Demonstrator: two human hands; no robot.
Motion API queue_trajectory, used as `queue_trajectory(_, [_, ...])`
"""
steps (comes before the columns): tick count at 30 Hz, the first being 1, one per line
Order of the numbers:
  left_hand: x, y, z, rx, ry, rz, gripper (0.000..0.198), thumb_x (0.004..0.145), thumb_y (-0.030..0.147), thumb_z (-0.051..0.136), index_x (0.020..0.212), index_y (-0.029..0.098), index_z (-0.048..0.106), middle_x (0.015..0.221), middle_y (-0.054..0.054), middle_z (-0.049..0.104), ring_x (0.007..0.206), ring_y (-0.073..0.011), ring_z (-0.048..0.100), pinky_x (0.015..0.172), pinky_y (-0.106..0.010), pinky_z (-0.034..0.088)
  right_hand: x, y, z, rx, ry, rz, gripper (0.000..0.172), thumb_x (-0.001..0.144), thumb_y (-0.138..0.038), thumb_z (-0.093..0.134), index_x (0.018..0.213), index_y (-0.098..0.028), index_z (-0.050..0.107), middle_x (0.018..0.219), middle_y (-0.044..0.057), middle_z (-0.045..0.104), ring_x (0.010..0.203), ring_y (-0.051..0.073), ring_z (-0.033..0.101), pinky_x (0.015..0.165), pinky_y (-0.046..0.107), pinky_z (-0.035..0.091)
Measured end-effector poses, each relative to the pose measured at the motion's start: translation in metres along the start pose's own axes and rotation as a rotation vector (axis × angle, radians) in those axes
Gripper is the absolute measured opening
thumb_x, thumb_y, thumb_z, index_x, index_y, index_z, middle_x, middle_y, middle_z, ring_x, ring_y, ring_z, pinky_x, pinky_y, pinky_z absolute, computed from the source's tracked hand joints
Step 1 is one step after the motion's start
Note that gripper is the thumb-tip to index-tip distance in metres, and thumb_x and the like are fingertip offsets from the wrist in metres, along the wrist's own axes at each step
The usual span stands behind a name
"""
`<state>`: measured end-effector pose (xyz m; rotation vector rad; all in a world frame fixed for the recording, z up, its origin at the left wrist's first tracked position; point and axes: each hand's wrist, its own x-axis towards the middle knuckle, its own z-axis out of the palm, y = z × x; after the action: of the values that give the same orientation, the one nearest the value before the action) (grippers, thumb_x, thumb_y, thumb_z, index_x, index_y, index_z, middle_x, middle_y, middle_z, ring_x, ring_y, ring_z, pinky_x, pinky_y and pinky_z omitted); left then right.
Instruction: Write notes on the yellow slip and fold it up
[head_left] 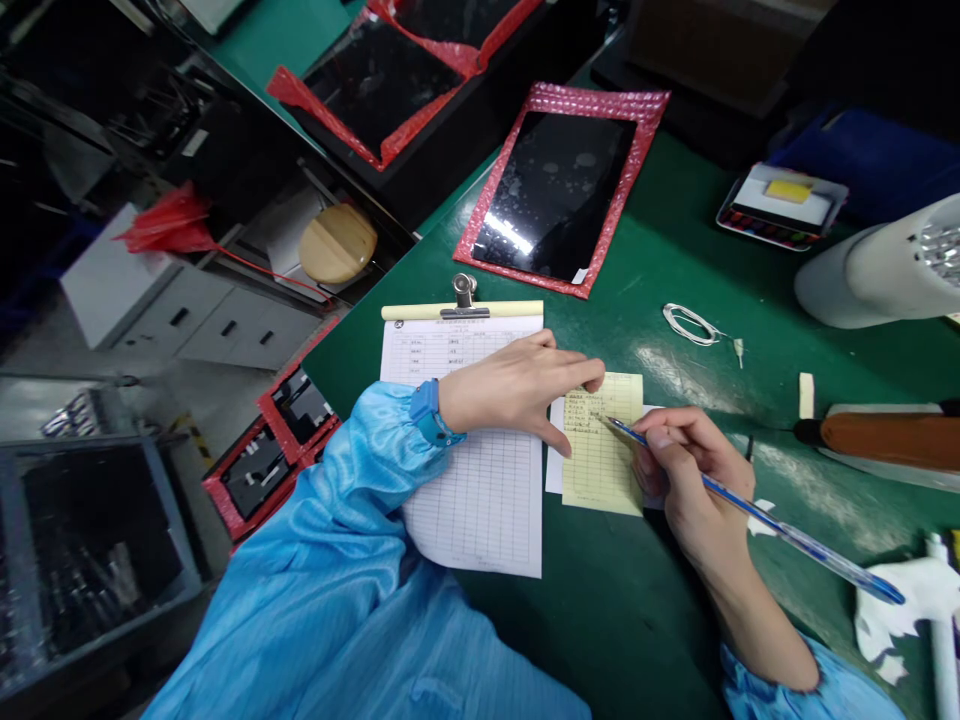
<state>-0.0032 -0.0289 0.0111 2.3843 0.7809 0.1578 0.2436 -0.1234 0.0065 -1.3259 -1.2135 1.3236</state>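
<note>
Right hand [694, 470] pinches the pen [757, 515], tip on the yellow slip [604, 455] mid-table. Left hand [517, 390] lies flat, holding nothing; I'd press down so it doesn't slide.

light: bright overhead — glare on tablet screen [555, 195] | edges: dim left; wide-angle bending | focus: sharp centre

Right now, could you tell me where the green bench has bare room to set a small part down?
Bare mat lies below the yellow slip, between clipboard sheet and right hand with its pen. Another patch sits between tablet and white wire. The right edge, by lamp and tool, is crowded.
</note>
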Motion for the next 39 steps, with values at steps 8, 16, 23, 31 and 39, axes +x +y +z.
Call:
queue_trajectory(8, [-0.001,0.001,0.000,0.026,-0.004,0.006,0.050,0.105,0.061,0.085,0.128,0.024,0.062,0.129,-0.009,0.083,0.102,-0.0283,0.072,0.095,-0.040,0.038,0.000,-0.001,0.000,-0.007,0.000,-0.012,0.032,0.107,-0.055,0.079,0.094,-0.026,0.074,0.055,-0.007,0.052,0.044,0.013,0.043,0.043,0.028,0.031])
queue_trajectory(16, [-0.002,0.001,-0.001,0.039,0.001,0.017,0.051,0.104,0.061,0.085,0.129,0.022,0.063,0.128,-0.009,0.083,0.103,-0.0283,0.074,0.093,-0.039,0.039,-0.002,0.003,0.000,-0.084,0.003,-0.083,0.014,0.106,-0.038,0.075,0.099,-0.026,0.075,0.061,-0.007,0.056,0.047,0.012,0.046,0.045,0.028,0.032])
queue_trajectory(23, [-0.002,0.001,-0.002,0.018,-0.001,0.015,0.050,0.106,0.065,0.081,0.128,0.023,0.062,0.128,-0.009,0.083,0.101,-0.0277,0.072,0.093,-0.040,0.038,-0.016,0.010,0.009,-0.241,0.017,-0.266,0.003,0.106,-0.025,0.074,0.108,-0.027,0.076,0.069,-0.006,0.062,0.053,0.011,0.051,0.051,0.027,0.040])
queue_trajectory(31, [0.000,-0.002,-0.006,-0.066,-0.018,0.010,0.049,0.104,0.063,0.081,0.124,0.023,0.063,0.112,-0.003,0.080,0.087,-0.0223,0.068,0.091,-0.037,0.039,-0.011,0.009,0.001,-0.209,0.013,-0.218,0.005,0.105,-0.026,0.076,0.100,-0.026,0.075,0.069,-0.005,0.064,0.052,0.011,0.053,0.049,0.025,0.039])
queue_trajectory(39, [-0.001,-0.001,-0.011,-0.102,-0.017,-0.014,0.038,0.097,0.042,0.086,0.125,0.025,0.066,0.101,0.001,0.075,0.087,-0.0228,0.066,0.091,-0.036,0.042,-0.005,0.006,0.000,-0.003,0.045,-0.094,0.008,0.102,-0.027,0.076,0.096,-0.026,0.071,0.066,-0.008,0.058,0.047,0.010,0.045,0.045,0.026,0.030])
